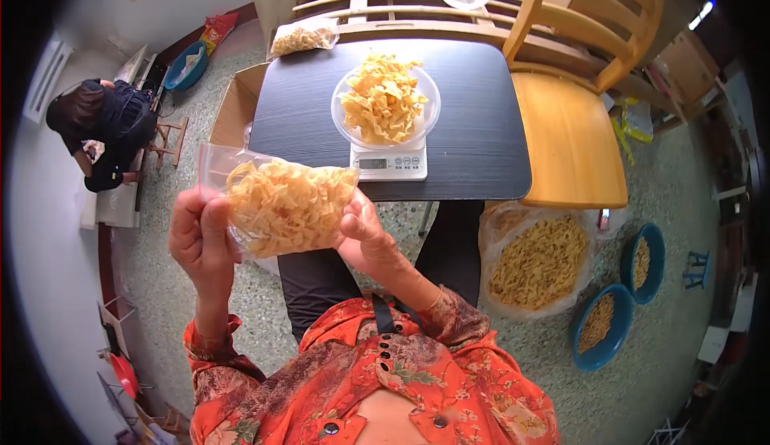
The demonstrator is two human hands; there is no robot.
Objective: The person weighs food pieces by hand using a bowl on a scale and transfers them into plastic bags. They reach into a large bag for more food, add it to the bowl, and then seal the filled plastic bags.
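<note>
Both of my hands hold a clear plastic bag (285,208) filled with pale yellow dried strips, in front of my body and left of the scale. My left hand (204,232) pinches its left end, thumb on top. At the bag's right end, my right hand (365,236) grips with the thumb at the edge. On the dark table (473,140), a white digital scale (389,164) carries a clear bowl (433,104) heaped with similar yellow strips (383,100). The digits on its display are too small to read surely.
Another filled bag (305,37) lies at the table's far left corner. A wooden chair (569,140) stands at the right. Below it on the floor are a large bag of dried strips (541,260) and blue basins (601,329). A person (108,128) sits at far left.
</note>
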